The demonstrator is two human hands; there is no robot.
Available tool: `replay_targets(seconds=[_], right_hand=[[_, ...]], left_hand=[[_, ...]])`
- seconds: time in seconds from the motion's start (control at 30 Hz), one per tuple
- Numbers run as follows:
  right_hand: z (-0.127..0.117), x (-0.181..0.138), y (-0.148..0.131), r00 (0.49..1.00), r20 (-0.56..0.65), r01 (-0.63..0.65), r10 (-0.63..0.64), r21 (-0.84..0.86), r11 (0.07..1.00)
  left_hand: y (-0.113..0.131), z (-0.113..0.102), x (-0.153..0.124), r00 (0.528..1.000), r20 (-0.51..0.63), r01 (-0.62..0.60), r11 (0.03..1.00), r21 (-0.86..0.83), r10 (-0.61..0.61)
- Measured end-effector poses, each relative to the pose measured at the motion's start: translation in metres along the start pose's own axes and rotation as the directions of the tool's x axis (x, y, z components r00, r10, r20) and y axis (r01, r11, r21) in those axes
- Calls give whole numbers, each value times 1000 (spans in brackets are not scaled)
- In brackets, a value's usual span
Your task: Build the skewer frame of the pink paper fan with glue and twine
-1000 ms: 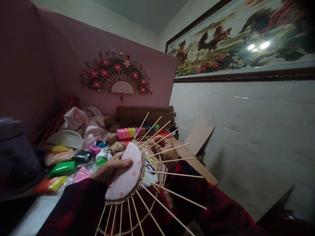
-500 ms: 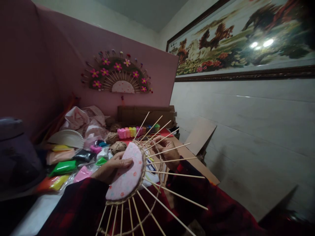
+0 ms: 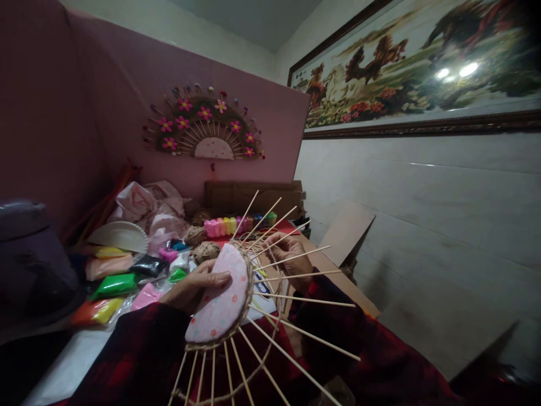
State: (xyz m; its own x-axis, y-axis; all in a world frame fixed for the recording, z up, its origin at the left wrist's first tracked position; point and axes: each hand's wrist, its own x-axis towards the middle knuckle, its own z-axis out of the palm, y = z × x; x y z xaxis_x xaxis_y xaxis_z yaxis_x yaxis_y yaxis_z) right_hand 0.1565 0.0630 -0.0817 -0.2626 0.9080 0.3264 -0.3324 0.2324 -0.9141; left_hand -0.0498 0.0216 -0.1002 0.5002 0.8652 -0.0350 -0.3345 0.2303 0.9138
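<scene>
My left hand (image 3: pixel 200 283) grips a half-round fan base (image 3: pixel 224 299) covered in pink flowered cloth, thumb on top and fingers behind it. Thin wooden sticks (image 3: pixel 304 300) fan out from its curved edge, which is trimmed with twine. A second line of jute twine (image 3: pixel 267 354) weaves across the sticks further out. Among the upper sticks, my right hand (image 3: pixel 289 254) is closed in a pinch on this twine; sticks partly cover its fingers.
Bags of coloured clay (image 3: pixel 114 286), twine balls (image 3: pixel 206 252) and a paper plate (image 3: pixel 120 237) lie to the left. A blue-handled tool (image 3: pixel 262 286) is behind the sticks. A finished flowered fan (image 3: pixel 205 127) hangs on the pink panel. Cardboard (image 3: pixel 350 231) leans against the right wall.
The whole view has shifted slightly, so everything sits a little further right. Both hands keep their hold, and my right fingers have moved only slightly at the twine.
</scene>
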Motion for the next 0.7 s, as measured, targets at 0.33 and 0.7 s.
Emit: replay_targets(seconds=[0.33,0.7], right_hand=[[-7,13,5,990,-1,138,-143,-257,956],[-15,20,2,973,27,223,-228,-345,912]], left_hand=[[0,1,0,1000,-16,0,1000,20,0],[0,2,0,1000,-13,10,1000,12,-10]])
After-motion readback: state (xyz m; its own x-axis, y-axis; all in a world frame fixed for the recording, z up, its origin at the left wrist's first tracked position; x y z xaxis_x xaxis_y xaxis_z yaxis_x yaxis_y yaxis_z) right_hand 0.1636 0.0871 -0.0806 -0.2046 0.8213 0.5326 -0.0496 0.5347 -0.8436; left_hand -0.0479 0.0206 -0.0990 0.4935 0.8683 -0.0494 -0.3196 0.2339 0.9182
